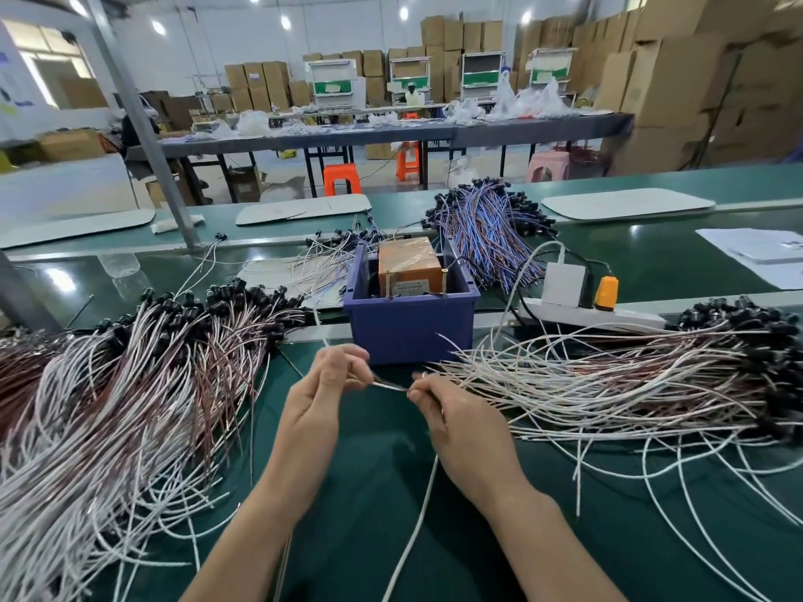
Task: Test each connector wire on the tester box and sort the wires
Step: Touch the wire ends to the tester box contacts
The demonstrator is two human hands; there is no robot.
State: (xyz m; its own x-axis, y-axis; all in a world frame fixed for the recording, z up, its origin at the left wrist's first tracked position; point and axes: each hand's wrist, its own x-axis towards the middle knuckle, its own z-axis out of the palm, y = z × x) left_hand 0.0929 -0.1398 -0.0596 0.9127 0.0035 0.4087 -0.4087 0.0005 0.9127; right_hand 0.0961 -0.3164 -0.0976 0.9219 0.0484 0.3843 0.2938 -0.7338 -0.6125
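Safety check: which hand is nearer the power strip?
Right. The right hand is left of the power strip, nearer the person; the left hand is farther left, before the blue bin. Both pinch one wire.

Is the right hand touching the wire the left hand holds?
Touching. The head view shows the right hand pinching the wire, which spans across to the left hand.

Tester box (406, 267) in bin (410, 328), centre; wire pile (130, 384) left, wire pile (630, 375) right; power strip (595, 315) right of bin.
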